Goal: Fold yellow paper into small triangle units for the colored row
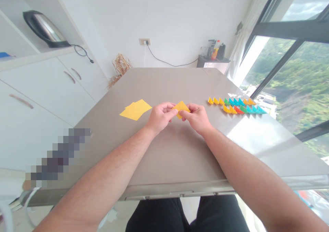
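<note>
Above the middle of the table, a folded piece of yellow origami paper (pixel 182 105) is held between both hands, one corner pointing away from me. My left hand (pixel 161 116) pinches its left side, thumb on top. On the right side my right hand (pixel 197 117) grips it with the thumb across the lower part; the fingers beneath are partly hidden. Left of my left hand lie yellow paper sheets (pixel 137 109), overlapping one another. Two rows of small folded paper boats (pixel 239 105) in yellow, green, blue, orange and red stand to the right of my right hand.
The grey table (pixel 174 84) reaches toward a white wall with a power socket (pixel 144 42). A kettle (pixel 47 29) sits on the left shelf. Beyond the far right corner, a small cabinet (pixel 213 63) holds bottles. Blurred blocks cover something at the table's left edge. Windows line the right.
</note>
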{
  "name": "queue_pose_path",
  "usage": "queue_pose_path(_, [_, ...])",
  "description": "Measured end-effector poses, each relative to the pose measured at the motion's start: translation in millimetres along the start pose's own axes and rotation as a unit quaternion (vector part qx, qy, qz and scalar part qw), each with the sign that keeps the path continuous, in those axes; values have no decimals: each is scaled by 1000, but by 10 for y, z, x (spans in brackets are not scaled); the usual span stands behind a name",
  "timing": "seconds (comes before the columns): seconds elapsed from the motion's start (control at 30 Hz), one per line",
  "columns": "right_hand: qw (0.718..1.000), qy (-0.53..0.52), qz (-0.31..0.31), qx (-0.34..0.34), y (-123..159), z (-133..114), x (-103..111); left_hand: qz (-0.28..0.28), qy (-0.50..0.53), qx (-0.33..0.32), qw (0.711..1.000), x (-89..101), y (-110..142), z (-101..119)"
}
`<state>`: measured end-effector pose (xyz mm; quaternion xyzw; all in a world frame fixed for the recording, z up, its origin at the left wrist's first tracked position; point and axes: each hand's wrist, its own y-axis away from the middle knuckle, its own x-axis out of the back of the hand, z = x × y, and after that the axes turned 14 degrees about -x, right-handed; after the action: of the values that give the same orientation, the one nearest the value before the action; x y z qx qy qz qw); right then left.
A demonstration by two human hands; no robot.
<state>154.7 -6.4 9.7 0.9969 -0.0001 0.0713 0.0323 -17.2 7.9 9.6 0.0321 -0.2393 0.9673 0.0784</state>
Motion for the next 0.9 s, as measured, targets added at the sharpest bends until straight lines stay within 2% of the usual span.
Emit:
queue_pose_path(0.13, [1000, 23, 3, 5, 28, -9, -8, -25, -46, -59, 997, 9, -1, -40])
queue_pose_path(0.23, [999, 33, 11, 5, 35, -9, -6, -9, -66, -80, 995, 5, -2, -59])
queue_pose_path(0.53, [999, 34, 15, 9, 1, 18, 17, -19, -54, -32, 998, -13, 11, 5])
queue_pose_path(0.63, [999, 46, 12, 11, 12, 1, 9, -36, -63, -53, 996, -5, 5, -14])
queue_pose_path(0.7, [998, 59, 5, 3, 14, -7, 5, -26, -66, -56, 996, -5, 0, -33])
queue_pose_path(0.9, [998, 56, -8, -5, 12, -16, -4, 19, -3, -6, 1000, -33, -12, -51])
